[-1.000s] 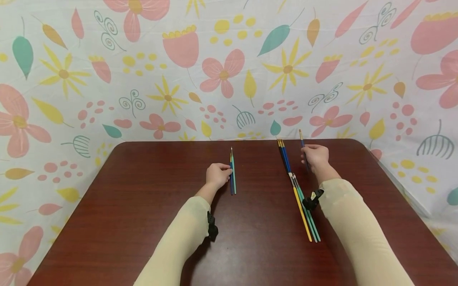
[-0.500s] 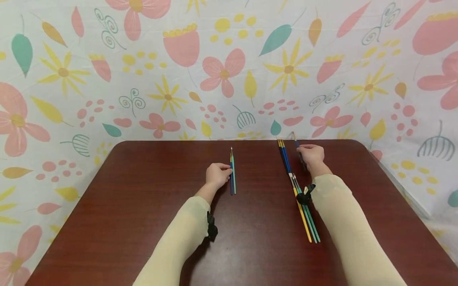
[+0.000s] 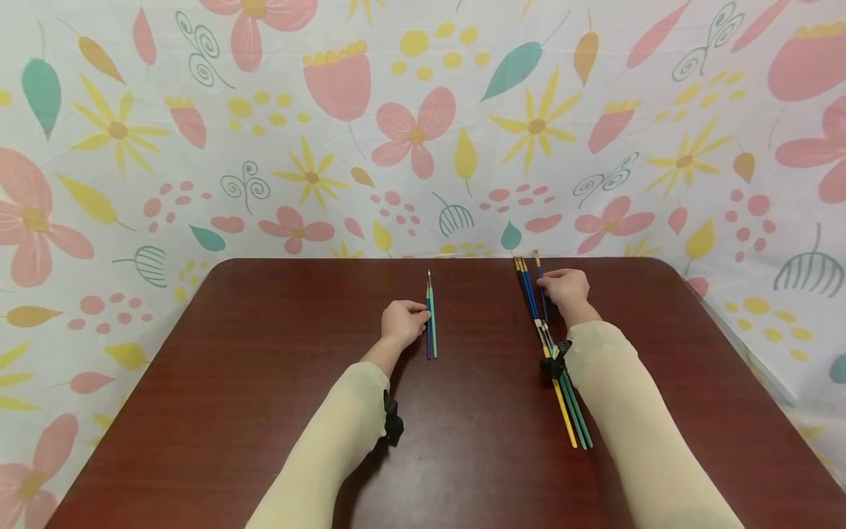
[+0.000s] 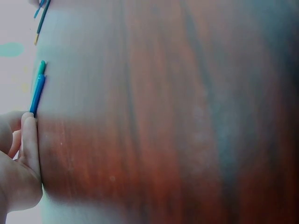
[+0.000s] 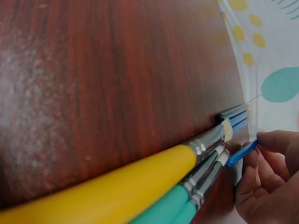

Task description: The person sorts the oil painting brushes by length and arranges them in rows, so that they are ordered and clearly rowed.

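My left hand (image 3: 402, 323) grips a thin blue paintbrush (image 3: 429, 344) near the table's centre; a light green paintbrush (image 3: 433, 339) lies right beside it. In the left wrist view the blue handle end sticks out past the fingertips. At the back right, my right hand (image 3: 568, 290) pinches another blue paintbrush (image 5: 239, 156) between thumb and fingers. This brush, bristles pointing away, is just right of a group of dark and blue paintbrushes (image 3: 529, 290). Nearer to me lie a yellow paintbrush (image 3: 565, 415) and green paintbrushes (image 3: 579, 415), partly hidden by the right wrist's camera.
Everything lies on a dark red-brown wooden table (image 3: 264, 382) with rounded far corners. A white cloth (image 3: 410, 198) with flower print hangs behind the far edge. Black wrist cameras (image 3: 393, 422) are strapped over both sleeves.
My right hand has moved left and slightly down with its blue paintbrush, coming up to the row of brushes. The left hand has stayed in place.
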`<state>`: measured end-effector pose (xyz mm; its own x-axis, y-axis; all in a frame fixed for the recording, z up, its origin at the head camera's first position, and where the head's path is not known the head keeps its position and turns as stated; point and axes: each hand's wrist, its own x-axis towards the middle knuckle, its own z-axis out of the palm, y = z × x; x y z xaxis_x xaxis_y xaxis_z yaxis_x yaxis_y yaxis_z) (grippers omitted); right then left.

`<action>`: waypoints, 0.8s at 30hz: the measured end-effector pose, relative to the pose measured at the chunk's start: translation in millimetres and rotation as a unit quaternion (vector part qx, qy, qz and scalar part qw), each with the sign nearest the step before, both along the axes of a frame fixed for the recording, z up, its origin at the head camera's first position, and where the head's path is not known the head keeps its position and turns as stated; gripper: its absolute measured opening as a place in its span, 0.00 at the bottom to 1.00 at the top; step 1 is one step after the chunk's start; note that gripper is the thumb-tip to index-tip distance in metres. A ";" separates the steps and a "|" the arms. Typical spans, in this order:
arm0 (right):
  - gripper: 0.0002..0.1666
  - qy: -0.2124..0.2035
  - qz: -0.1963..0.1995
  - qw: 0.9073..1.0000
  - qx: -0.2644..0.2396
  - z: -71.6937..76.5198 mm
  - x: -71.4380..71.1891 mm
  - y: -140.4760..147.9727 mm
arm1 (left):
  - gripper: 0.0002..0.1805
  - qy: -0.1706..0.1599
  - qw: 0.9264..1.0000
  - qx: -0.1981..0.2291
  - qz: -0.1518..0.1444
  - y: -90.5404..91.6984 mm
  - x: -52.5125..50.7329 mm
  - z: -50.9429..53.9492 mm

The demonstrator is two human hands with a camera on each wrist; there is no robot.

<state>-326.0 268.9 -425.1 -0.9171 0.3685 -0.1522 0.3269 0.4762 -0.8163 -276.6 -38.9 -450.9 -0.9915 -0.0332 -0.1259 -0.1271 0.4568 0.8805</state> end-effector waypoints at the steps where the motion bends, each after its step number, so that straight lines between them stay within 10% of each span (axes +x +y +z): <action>1: 0.20 0.000 0.001 1.000 0.007 -0.6 -0.1 -0.3 | 0.12 -0.001 1.000 -0.001 -0.001 -0.1 0.2 -0.1; 24: 0.23 -0.002 0.003 1.000 0.001 3.9 3.7 -5.4 | 0.12 -0.001 1.000 -0.003 0.003 0.8 0.2 2.3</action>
<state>-322.2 263.5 -421.1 -0.9188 0.3630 -0.1552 0.3273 0.4806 -0.8135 -276.4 -38.2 -448.6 -0.9910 -0.0401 -0.1276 -0.1317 0.4621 0.8770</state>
